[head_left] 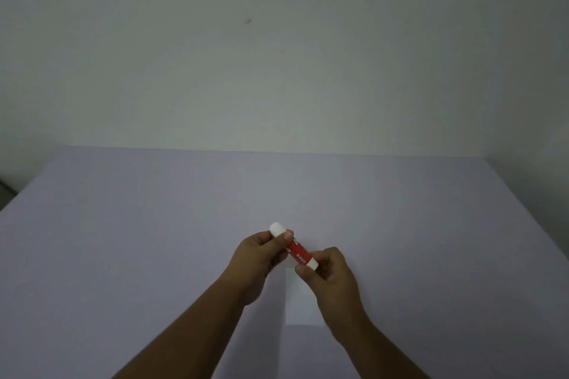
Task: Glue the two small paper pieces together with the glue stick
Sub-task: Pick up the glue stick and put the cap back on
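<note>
A red glue stick (296,251) with a white cap and a white base is held slantwise above the table between both hands. My left hand (258,258) pinches the white cap end at the upper left. My right hand (331,271) grips the white base end at the lower right. A small white paper piece (297,298) lies flat on the table just below the hands, its right edge hidden behind my right wrist. I see only this one paper; a second piece is not distinguishable.
The pale lilac table (154,240) stretches wide around the hands, with its far edge meeting a plain white wall (277,55). A dark strip shows at the far left edge (4,188).
</note>
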The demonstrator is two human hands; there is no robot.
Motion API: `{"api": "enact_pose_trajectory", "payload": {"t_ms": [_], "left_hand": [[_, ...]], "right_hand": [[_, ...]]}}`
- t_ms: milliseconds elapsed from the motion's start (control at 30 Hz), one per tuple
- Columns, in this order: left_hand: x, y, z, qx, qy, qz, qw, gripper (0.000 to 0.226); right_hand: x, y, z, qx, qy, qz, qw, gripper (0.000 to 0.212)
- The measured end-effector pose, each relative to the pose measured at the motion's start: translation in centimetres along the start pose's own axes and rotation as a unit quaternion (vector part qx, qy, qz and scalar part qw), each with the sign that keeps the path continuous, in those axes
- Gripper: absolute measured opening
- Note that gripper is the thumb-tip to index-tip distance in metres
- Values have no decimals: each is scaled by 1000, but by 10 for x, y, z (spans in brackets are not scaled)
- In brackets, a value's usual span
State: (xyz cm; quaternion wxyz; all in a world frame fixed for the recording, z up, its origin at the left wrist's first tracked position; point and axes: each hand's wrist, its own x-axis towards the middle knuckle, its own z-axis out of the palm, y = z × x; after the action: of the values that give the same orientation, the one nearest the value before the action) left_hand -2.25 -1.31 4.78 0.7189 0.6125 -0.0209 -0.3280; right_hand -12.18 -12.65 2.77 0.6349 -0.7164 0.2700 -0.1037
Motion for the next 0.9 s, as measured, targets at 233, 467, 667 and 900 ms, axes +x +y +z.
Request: {"api": "enact_pose_trajectory", "payload": {"t_ms": [233, 467, 667, 900], "left_hand": [[-9, 9, -4, 3, -2, 13, 1000, 41], [-10, 14, 0, 0, -1, 20, 1000, 39], [-10, 13, -4, 15, -4, 12, 1000, 38], [-8, 12, -2, 33, 4, 12, 999, 35]], "right_hand": [[-9, -10, 0, 205, -80, 100, 970, 24], [-14, -10, 3, 63, -8, -15, 998, 25], [-13, -8, 0, 100, -23, 9, 995, 15], [-11, -10, 0, 183, -61, 102, 976, 19]]}}
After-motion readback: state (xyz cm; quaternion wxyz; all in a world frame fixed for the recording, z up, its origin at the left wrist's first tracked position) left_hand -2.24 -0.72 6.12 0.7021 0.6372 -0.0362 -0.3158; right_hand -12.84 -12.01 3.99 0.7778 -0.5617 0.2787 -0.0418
